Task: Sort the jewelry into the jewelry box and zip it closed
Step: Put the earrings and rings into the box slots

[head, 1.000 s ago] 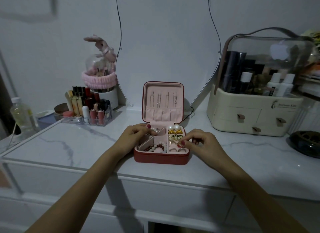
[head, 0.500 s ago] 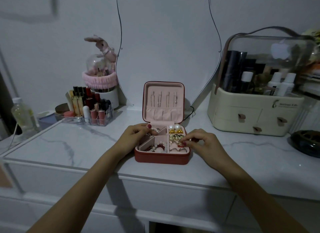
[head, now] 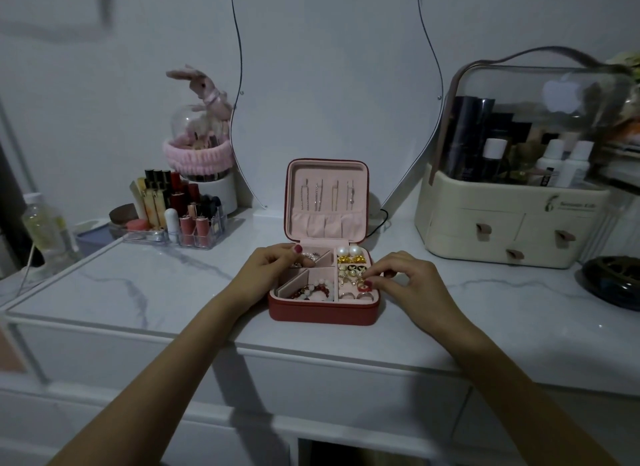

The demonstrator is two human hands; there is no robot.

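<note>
A red jewelry box with pink lining stands open on the marble dresser top, its lid upright with several thin chains hanging inside. Its compartments hold a red and white bead bracelet, pearl earrings, gold pieces and rings. My left hand rests on the box's left rim, fingers curled over the upper left compartment. My right hand pinches a small gold and red piece over the right-hand compartments.
A clear lipstick organizer and a pink plush under a dome stand at the back left. A cream cosmetics case stands at the back right, a dark dish at the far right. A mirror leans behind the box.
Both hands stay at the box. My right fingers have shifted slightly over the right compartments with the small piece.
</note>
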